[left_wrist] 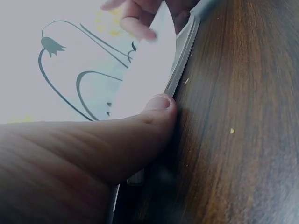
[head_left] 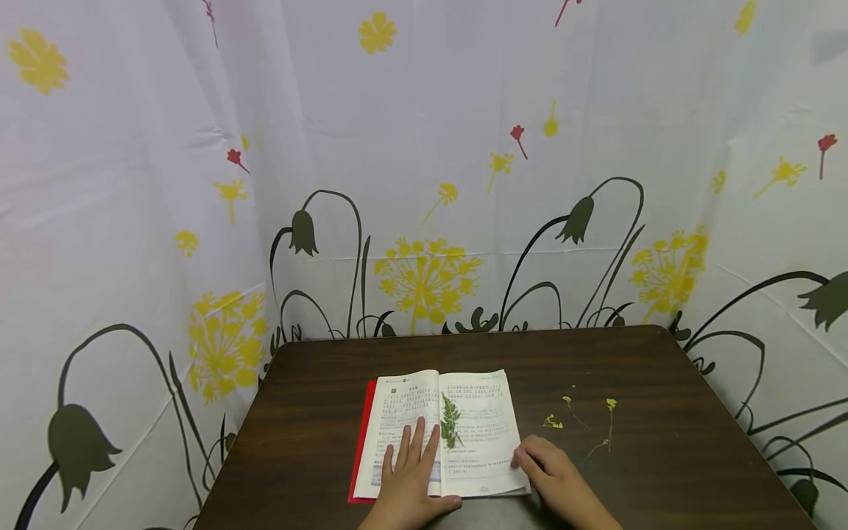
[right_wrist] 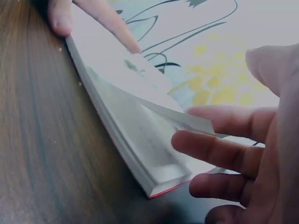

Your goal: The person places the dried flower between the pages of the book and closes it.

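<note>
Left hand (head_left: pixel 412 482) is lying flat on the left page of the open book (head_left: pixel 480 467), at about 7 o'clock from its centre; the fingers are spreading and pointing to between 11 and 1 o'clock, while the thumb is stretching toward 3 o'clock along the near edge. This hand is pressing on the paper, fully opened out, and is gripping nothing. Right hand (head_left: pixel 556 471) is standing between 3 and 4 o'clock from the book's centre, at the near outer corner of the right page, with the forearm entering from 5 o'clock. Its fingers are extending loosely in the right wrist view, the thumb standing apart from them; index and middle fingers are touching a raised page (left_wrist: pixel 149 70) at its free corner, one on either side. How firmly they are bearing on it cannot be told. The book is resting on the dark desk (head_left: pixel 298 412), between and slightly beyond the hands, its red cover (head_left: pixel 358 442) showing at 9 o'clock. A green leaf sprig (head_left: pixel 450 422) is lying on the right page beside the central fold, just off the left fingertips, at roughly 10 o'clock from the right hand. Small yellow flowers (head_left: pixel 611 404) are lying loose on the desk, from 12 to 2 o'clock of the right hand.
</note>
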The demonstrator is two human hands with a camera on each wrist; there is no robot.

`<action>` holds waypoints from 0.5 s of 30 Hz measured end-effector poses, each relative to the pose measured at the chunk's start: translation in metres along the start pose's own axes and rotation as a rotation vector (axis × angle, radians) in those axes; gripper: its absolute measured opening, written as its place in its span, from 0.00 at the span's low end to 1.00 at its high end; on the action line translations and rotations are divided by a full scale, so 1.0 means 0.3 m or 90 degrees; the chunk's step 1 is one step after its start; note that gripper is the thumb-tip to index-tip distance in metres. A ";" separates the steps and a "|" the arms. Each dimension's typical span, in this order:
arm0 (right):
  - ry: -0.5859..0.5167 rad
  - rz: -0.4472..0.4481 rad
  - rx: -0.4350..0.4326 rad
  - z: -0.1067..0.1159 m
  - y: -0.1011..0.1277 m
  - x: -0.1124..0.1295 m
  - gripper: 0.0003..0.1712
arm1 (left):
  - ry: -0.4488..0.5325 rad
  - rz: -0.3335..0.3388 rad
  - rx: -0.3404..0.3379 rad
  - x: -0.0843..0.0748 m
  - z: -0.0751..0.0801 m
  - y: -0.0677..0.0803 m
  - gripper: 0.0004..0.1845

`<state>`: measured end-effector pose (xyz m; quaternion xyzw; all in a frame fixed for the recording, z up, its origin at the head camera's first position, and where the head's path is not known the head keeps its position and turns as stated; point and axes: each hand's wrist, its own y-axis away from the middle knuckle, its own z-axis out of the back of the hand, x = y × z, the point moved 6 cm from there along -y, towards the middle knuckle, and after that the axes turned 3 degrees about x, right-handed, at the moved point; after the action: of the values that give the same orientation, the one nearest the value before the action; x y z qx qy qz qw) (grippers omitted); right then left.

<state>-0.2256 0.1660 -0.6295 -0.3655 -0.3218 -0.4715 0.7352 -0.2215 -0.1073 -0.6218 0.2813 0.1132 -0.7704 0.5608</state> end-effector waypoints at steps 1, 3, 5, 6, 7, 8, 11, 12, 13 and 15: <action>-0.030 -0.021 -0.005 0.002 -0.002 -0.004 0.08 | 0.000 0.001 0.001 0.000 0.000 -0.001 0.71; -0.103 -0.059 -0.024 0.007 -0.005 -0.011 0.01 | -0.001 0.000 -0.001 -0.001 0.002 -0.002 0.71; -0.176 -0.094 -0.042 0.011 -0.008 -0.015 0.13 | -0.003 -0.001 -0.004 -0.001 0.003 -0.003 0.71; -0.208 -0.105 -0.046 0.010 -0.010 -0.016 0.20 | -0.005 -0.002 -0.004 0.000 0.004 -0.003 0.71; -0.240 -0.117 -0.051 0.009 -0.011 -0.017 0.27 | -0.006 -0.002 -0.005 0.000 0.004 -0.003 0.70; -0.272 -0.123 -0.049 0.006 -0.013 -0.016 0.33 | -0.008 -0.003 -0.006 0.001 0.004 -0.004 0.71; -0.357 -0.158 -0.021 -0.019 -0.016 -0.020 0.44 | -0.012 -0.005 -0.005 0.004 0.001 -0.005 0.71; -0.380 -0.174 -0.013 -0.030 -0.016 -0.024 0.45 | -0.012 -0.005 -0.005 0.005 0.001 -0.004 0.71; -0.392 -0.185 -0.006 -0.040 -0.017 -0.027 0.44 | -0.011 -0.006 -0.004 0.005 0.000 -0.003 0.71; -0.399 -0.214 -0.004 -0.057 -0.017 -0.033 0.35 | -0.010 -0.006 -0.004 0.004 -0.001 -0.003 0.71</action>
<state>-0.2315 0.1546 -0.6455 -0.4365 -0.5861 -0.4519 0.5116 -0.2224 -0.1079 -0.6228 0.2726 0.1124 -0.7748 0.5592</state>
